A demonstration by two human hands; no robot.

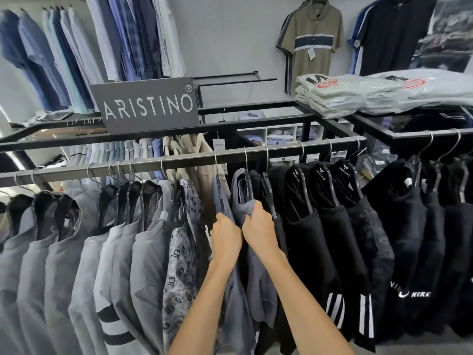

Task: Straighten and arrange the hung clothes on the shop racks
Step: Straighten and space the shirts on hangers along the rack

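My left hand (226, 235) has its fingers curled into the edge of a blue shirt (219, 194). My right hand (259, 225), knuckle to knuckle with it, pinches the shoulder of the slate shirt (240, 187) beside it, just where the cloth meets its hanger (248, 184). Holding both lets me part the two, I reckon, and tug the slate shoulder square on the hanger. Both shirts hang mid-rail (194, 160), between the patterned shirt (181, 252) to the left and the black tops (320, 226) to the right, so the colours run light to dark.
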